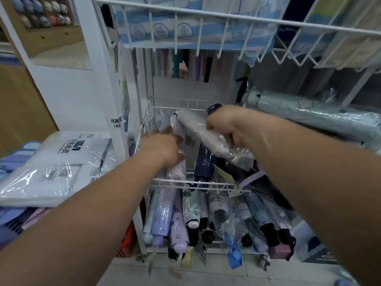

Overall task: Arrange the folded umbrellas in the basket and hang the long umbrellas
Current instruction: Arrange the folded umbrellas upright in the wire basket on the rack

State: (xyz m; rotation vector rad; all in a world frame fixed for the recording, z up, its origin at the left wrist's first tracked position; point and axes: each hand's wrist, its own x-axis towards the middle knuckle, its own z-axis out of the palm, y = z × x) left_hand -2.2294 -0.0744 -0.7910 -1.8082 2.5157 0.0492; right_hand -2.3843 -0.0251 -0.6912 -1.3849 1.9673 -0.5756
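Just the one head cam here, so: both arms are reaching into the middle wire basket (181, 104) of a white rack. The left hand (162, 148) is over the left side of it with its fingers curled round a pale pink folded umbrella (176, 172) in a plastic sleeve. It's a bit blurry, but it looks like a proper grasp near the far end. That umbrella lies along the basket's left wall, and its near end pokes over the front rail. The right hand (225, 125) is clenched tight round the middle of a grey folded umbrella (194, 129), also wrapped in clear plastic. That one sits tilted over the basket, far end up towards the back grid, near end dipping down to the right. Its far tip is right beside the pink one, and I can't tell if they actually touch. Under it, a navy folded umbrella (204, 164) lies in the basket. The tier below has a packed row of folded umbrellas (179, 223), handles facing the camera. Off to the right there's a mint green umbrella (309, 116), on the left some bagged raincoats (61, 153), and up top another wire basket (206, 16).
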